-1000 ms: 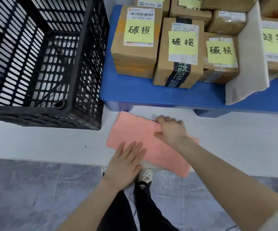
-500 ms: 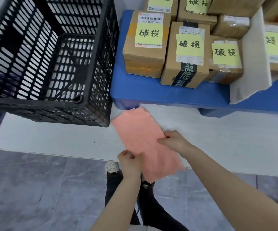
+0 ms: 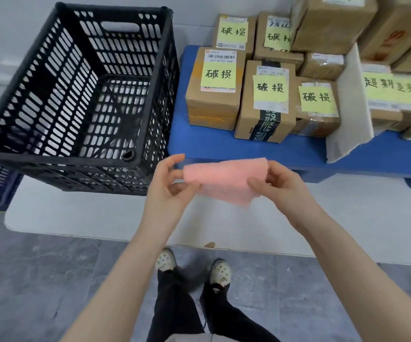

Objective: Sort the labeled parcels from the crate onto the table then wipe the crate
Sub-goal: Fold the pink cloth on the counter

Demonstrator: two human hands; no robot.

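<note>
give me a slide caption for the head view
Left hand and right hand pinch a pink cloth near the black crate and labelled parcels.

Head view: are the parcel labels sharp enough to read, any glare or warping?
Head view: yellow notes on the near parcels read sharply; the far-right yellow label smears near the frame edge; wide-angle distortion splays the black crate; pink cloth slightly soft; lighting even, no glare.

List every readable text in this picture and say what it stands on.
"破损": yellow sticky notes on five brown cardboard parcels left of the white cardboard divider.
"507-N705-A6", last character unclear: white shipping label, front-left parcel.
"超期", rest blurred: yellow note on the parcel right of the divider.
"MAN": black tape, front-middle parcel.
Other label print: too small.
</note>
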